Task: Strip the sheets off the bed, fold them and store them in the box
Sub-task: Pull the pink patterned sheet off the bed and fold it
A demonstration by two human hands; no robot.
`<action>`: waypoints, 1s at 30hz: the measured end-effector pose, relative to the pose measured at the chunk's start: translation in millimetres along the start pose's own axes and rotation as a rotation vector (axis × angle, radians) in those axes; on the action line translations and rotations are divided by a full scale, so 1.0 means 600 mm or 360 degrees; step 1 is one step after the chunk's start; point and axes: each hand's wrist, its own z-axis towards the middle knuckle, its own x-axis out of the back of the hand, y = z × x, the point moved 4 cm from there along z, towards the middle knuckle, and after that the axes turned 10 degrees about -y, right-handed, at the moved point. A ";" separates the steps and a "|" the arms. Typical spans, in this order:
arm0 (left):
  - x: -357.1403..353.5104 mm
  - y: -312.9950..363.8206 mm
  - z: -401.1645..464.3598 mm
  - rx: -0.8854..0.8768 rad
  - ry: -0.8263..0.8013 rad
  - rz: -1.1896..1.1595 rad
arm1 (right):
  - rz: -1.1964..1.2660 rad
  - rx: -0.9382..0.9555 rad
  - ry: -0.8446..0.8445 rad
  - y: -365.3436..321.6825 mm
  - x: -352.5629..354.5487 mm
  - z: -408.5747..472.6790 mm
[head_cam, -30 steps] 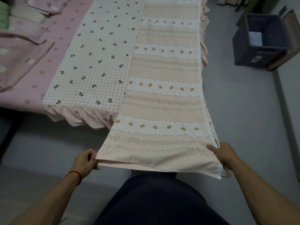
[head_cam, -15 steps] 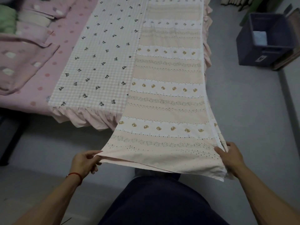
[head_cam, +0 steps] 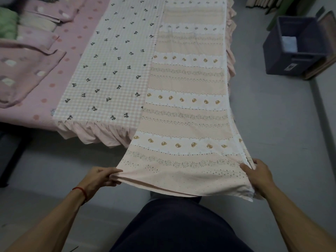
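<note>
Two hands of mine hold the near end of the peach striped sheet [head_cam: 185, 113], which I take as my landmark. My left hand [head_cam: 99, 177] pinches its near left corner, thumb on top and fingers curled under the edge. My right hand [head_cam: 258, 174] grips its near right corner, thumb lying on the cloth and fingers wrapped round the bunched white edge. Between my hands the sheet's end hangs off the bed, stretched above my dark trousers [head_cam: 181, 226] and the grey floor [head_cam: 283, 124]. A red cord [head_cam: 81, 190] circles my left wrist. Beyond my hands the sheet, with its rows of little bears, runs up over the bed's right side. Just left of it, and partly under its edge, lies the checked sheet [head_cam: 109, 66] with dark bows and a pink frill along its near end. Further left are pink pillows [head_cam: 27, 70] on a pink dotted cover. Well off to the sheet's right, on the floor, stands the dark box [head_cam: 298, 57] with something pale inside.
</note>
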 end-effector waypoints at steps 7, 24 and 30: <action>-0.002 -0.034 0.017 0.0259 -0.0137 0.0198 | 0.0048 -0.0024 -0.0077 0.014 -0.001 0.002; 0.004 -0.112 0.009 0.0499 -0.0082 0.0240 | -0.0139 -0.0259 -0.0274 0.082 -0.033 -0.012; 0.010 -0.119 0.009 0.0556 0.0131 0.0210 | 0.0003 -0.0199 -0.0526 0.099 -0.045 -0.023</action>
